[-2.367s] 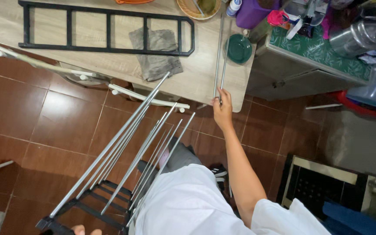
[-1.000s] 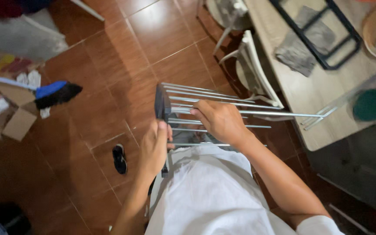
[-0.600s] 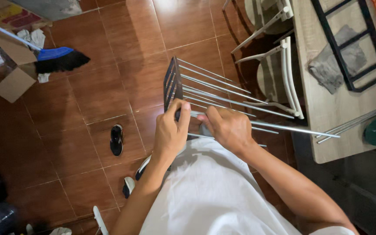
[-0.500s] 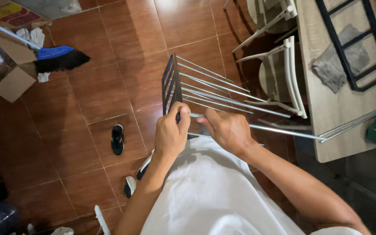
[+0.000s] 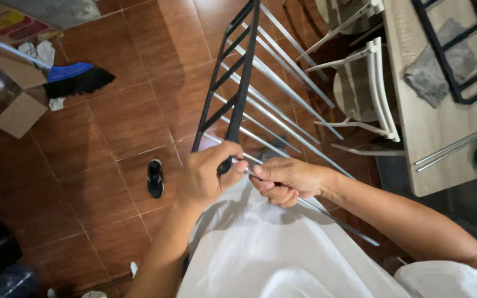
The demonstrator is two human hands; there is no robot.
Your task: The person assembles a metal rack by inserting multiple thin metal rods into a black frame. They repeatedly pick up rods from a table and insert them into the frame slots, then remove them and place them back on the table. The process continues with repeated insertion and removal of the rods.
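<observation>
Dim indoor light, warm cast. Glossy floor tiles (image 5: pixel 111 121) carry a soft sheen near the top edge; the lower left corner falls into deep shadow. White shirt (image 5: pixel 260 254) is the brightest area, with hand shadows across it. Wide-angle bending at the edges. Metal rods (image 5: pixel 282 88) slightly motion-blurred; counter (image 5: pixel 432 138) evenly lit.

black frame (image 5: pixel 237 83), silver rods (image 5: pixel 282 91), reddish-brown floor tiles (image 5: pixel 117 121)

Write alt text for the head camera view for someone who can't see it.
Seen from above, a left hand grips a black ladder-shaped frame while the right hand pinches a metal rod at its lower end. Several rods already jut from the frame above a brown tiled floor.
</observation>
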